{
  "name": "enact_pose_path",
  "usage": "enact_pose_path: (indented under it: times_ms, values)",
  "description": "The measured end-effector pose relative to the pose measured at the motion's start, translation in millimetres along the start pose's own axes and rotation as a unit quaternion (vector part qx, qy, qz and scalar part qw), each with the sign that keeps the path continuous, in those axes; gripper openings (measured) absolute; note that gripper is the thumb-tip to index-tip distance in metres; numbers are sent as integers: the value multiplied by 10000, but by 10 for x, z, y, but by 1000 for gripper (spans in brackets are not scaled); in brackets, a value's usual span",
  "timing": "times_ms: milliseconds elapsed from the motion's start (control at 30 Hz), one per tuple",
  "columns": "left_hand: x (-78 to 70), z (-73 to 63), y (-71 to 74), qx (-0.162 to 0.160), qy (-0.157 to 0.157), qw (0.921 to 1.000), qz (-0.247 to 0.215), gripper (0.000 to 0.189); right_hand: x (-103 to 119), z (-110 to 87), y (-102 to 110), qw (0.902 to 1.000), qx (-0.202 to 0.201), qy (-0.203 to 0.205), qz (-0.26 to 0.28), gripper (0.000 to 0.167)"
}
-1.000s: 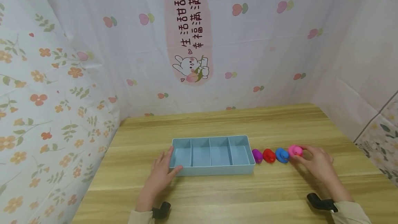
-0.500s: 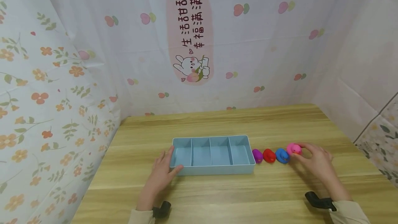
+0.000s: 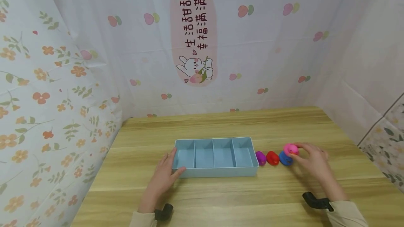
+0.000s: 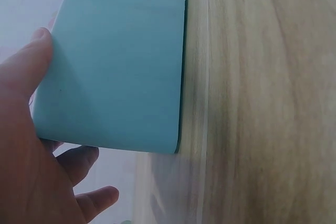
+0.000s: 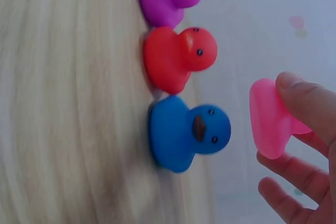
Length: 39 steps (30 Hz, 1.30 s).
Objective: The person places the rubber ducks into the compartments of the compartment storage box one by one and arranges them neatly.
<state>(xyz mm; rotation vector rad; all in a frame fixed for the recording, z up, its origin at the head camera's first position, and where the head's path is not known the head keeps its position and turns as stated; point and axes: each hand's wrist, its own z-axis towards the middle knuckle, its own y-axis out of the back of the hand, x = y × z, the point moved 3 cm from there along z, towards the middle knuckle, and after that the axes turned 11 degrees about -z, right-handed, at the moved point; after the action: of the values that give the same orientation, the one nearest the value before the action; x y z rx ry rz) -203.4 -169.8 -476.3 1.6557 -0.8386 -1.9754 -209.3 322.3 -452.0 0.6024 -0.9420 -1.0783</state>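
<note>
In my right hand (image 3: 314,160) a pink rubber duck (image 5: 270,119) is pinched between thumb and fingers, lifted off the table. It hangs above the blue rubber duck (image 5: 181,135), with a gap between them in the right wrist view. Beside the blue one stand a red rubber duck (image 5: 176,59) and a purple rubber duck (image 5: 165,1), in a row toward the light-blue divided box (image 3: 217,172). My left hand (image 3: 164,174) rests on the box's near left corner, thumb at the front rim (image 4: 44,51) and extended fingers along the left end. The box's compartments hold nothing.
The wood-grain table (image 3: 221,202) carries the box in its middle and the ducks at the box's right. A patterned white cloth (image 3: 268,52) hangs behind, with floral cloth (image 3: 47,115) on the left. Black wrist mounts (image 3: 317,200) sit on both wrists.
My right hand has raised the pink duck from beside the blue duck and carried it leftward, over the blue one. The left hand and the box have stayed in place.
</note>
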Motion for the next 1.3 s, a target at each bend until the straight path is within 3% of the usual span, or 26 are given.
enact_pose_path:
  times_ms: [567, 1067, 1300]
  values:
    - [19, -7, 7, -18, -322, 9995, -26, 82, 416, 124, -167, 9996, 114, 104, 235, 38]
    - [-21, -6, 22, -60, -334, 9994, 2, 81, 642, 184, -281, 9983, 290, 282, 418, 38]
    - [-24, -2, 21, -128, -497, 9987, 59, 79, 748, 225, -338, 9978, 377, 355, 402, 40]
